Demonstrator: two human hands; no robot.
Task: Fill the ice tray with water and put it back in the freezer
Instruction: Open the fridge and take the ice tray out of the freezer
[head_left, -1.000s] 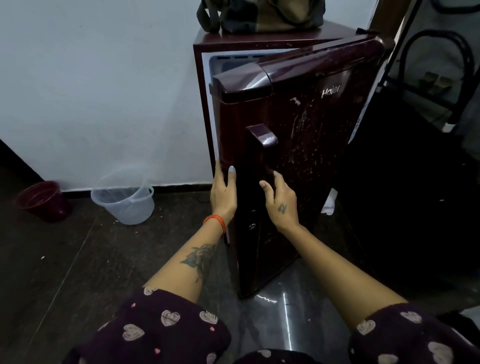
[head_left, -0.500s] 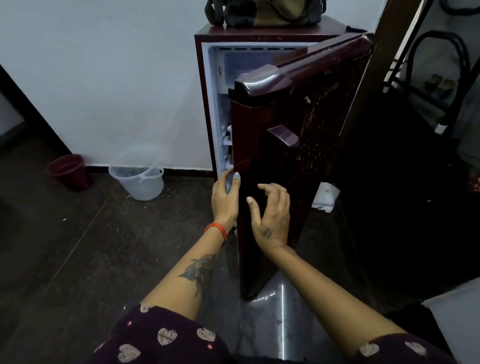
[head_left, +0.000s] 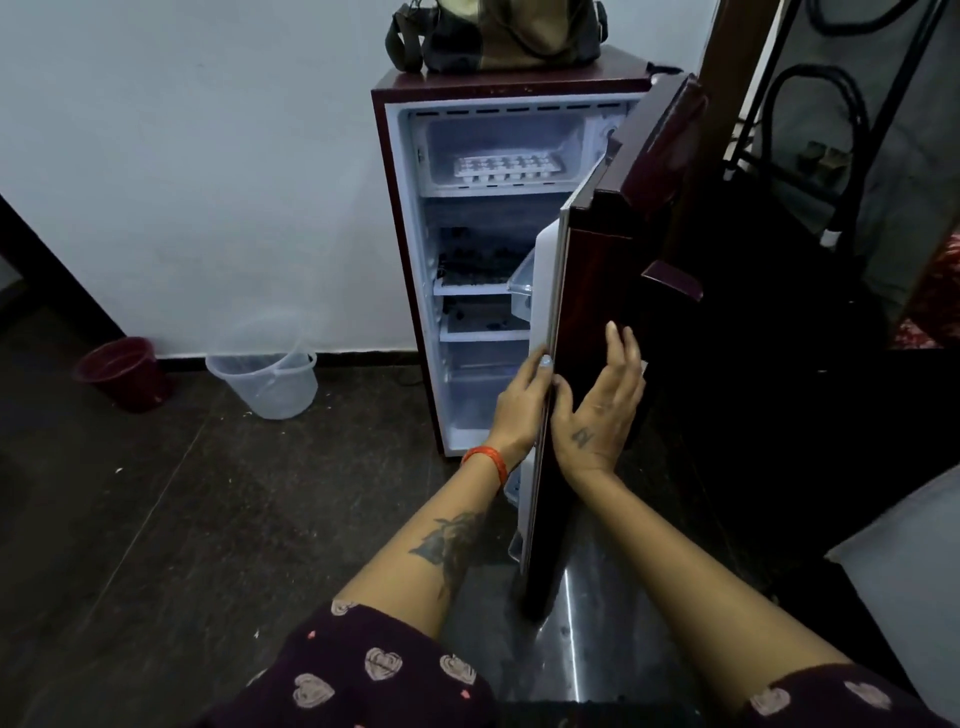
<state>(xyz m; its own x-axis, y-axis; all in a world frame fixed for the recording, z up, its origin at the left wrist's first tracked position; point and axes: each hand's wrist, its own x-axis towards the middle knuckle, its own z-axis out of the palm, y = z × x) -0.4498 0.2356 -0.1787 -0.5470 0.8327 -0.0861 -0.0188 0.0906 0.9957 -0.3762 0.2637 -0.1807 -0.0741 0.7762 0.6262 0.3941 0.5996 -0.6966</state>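
With the left hand (head_left: 522, 402) gripping the door (head_left: 613, 322) edge and the right hand (head_left: 597, 405) flat on it, swing wide before reaching the tray (head_left: 508, 169).

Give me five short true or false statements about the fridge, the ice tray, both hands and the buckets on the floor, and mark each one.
1. The maroon fridge door stands open. True.
2. The white plastic ice tray sits in the top freezer compartment. True.
3. The right hand grips the ice tray. False: it is open, beside the door's outer face.
4. The left hand holds the door's edge. True.
5. The clear plastic bucket sits on top of the fridge. False: it is on the floor by the wall.
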